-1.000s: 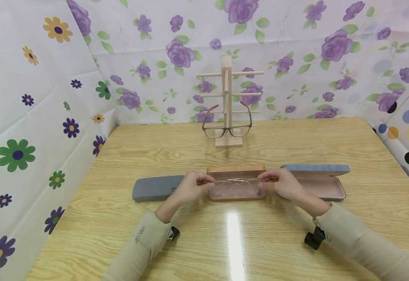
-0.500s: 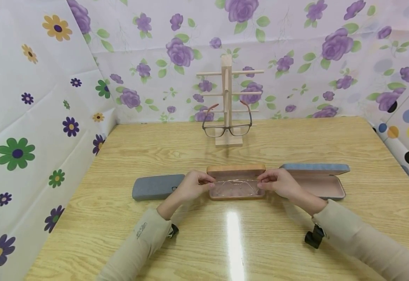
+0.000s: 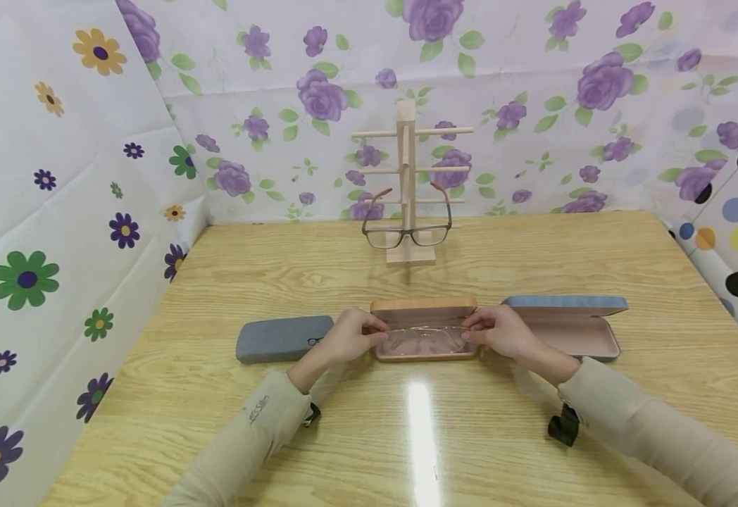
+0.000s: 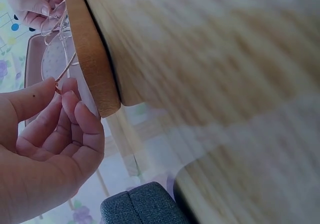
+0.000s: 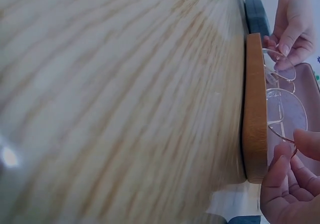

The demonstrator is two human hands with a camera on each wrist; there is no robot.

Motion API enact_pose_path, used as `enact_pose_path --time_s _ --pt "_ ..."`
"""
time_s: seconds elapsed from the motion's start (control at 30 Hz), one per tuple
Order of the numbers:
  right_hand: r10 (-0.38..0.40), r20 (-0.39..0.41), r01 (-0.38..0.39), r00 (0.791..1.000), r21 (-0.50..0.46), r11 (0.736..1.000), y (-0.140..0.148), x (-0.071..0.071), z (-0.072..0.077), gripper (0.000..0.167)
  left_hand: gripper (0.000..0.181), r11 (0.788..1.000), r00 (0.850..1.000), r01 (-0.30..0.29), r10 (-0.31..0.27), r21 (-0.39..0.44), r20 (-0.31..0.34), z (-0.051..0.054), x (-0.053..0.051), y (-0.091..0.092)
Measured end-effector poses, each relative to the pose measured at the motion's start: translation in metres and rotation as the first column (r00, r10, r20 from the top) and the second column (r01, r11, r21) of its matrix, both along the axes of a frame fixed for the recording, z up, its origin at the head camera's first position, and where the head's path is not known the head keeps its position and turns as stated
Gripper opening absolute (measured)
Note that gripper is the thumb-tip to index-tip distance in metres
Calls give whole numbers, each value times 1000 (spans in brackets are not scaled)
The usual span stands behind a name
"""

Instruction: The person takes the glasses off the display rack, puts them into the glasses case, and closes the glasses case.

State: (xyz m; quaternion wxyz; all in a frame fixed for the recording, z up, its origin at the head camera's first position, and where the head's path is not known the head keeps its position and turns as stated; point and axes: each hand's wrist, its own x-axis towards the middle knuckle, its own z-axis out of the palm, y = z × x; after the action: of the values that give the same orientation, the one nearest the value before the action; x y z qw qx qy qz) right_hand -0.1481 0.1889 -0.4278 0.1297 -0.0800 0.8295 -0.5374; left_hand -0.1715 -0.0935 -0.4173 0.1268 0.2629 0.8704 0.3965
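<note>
Both hands hold a pair of thin gold-rimmed eyeglasses (image 3: 424, 329) at its two ends. My left hand (image 3: 348, 337) pinches the left end between thumb and fingertips; my right hand (image 3: 501, 333) pinches the right end the same way. Beneath the glasses lies an opened orange-brown glasses case (image 3: 424, 304) with a pinkish lining, its lid raised at the back. In the left wrist view the gold frame (image 4: 66, 70) sits at the case's opening. Clear lenses and a rim (image 5: 306, 109) show in the right wrist view. Whether the glasses touch the lining, I cannot tell.
A closed grey glasses case (image 3: 280, 339) lies on the left. To the right stands an opened blue case (image 3: 565, 303), partly behind my right hand. At the back, a wooden display rack (image 3: 406, 155) carries dark-framed glasses (image 3: 407, 232) on a low peg. The wooden table (image 3: 369, 436) extends toward me.
Both hands keep their pinch on the eyeglasses, which have sunk very slightly toward the brown case. The head view has shifted a little; the cases and rack stay in place.
</note>
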Motion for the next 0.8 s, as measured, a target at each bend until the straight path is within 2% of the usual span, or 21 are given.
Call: enact_pose_path --time_s 0.3,0.8 --pt "-4 7 4 1000 24 1000 0 -4 -5 21 14 999 1000 -3 2 -50 -13 0 -2 1" --pt "-10 -4 10 1000 75 997 -2 -3 -1 20 19 996 999 -14 17 -94 33 1 -3 3"
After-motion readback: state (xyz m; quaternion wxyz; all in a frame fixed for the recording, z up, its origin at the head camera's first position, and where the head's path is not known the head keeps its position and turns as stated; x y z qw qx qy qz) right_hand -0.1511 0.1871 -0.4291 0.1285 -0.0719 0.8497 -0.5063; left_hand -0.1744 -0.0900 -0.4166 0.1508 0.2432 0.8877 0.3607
